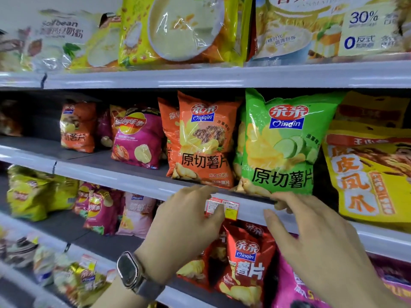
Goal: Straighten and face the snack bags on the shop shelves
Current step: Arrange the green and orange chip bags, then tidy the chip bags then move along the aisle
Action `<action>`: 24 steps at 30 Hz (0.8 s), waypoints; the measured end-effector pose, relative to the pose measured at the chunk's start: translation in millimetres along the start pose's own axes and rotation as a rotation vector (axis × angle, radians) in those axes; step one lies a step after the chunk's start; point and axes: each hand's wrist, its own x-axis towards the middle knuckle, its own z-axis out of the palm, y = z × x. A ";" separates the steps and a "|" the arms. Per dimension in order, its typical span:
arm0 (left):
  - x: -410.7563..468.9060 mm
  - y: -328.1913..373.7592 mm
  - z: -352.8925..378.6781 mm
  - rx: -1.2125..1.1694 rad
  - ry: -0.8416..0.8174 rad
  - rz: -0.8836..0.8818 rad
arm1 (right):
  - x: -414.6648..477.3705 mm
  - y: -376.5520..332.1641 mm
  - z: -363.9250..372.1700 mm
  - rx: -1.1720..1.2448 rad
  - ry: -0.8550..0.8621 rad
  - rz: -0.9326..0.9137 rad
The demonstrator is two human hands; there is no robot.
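Note:
An orange crisp bag [204, 141] and a green crisp bag [282, 143] stand upright at the front of the middle shelf, facing out. My left hand [186, 221], with a watch on its wrist, hovers just below the orange bag, fingers relaxed over the shelf's front rail [251, 207] and its price tag [222, 207]. Fingers spread, my right hand [311, 236] reaches the rail under the green bag, fingertips near the bag's bottom edge. Neither hand holds a bag.
Further left on the middle shelf stand a pink bag [138, 138] and a small orange bag [77, 127], set back. A yellow bag [369, 172] fills the right. Red bags [242, 261] sit on the shelf below; large bags [182, 30] line the top shelf.

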 end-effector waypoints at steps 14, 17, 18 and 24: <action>-4.9 -137.2 -68.8 0.220 0.023 -0.229 | 48.9 -126.5 88.2 0.126 -0.010 -0.182; 11.3 -187.2 -88.8 0.226 0.033 -0.246 | 69.8 -164.5 113.5 0.159 0.031 -0.213; 17.1 -205.4 -95.1 0.229 0.034 -0.254 | 77.4 -177.5 122.3 0.162 0.045 -0.218; 56.0 -300.7 -136.6 0.241 0.023 -0.257 | 129.6 -251.2 169.7 0.174 0.109 -0.205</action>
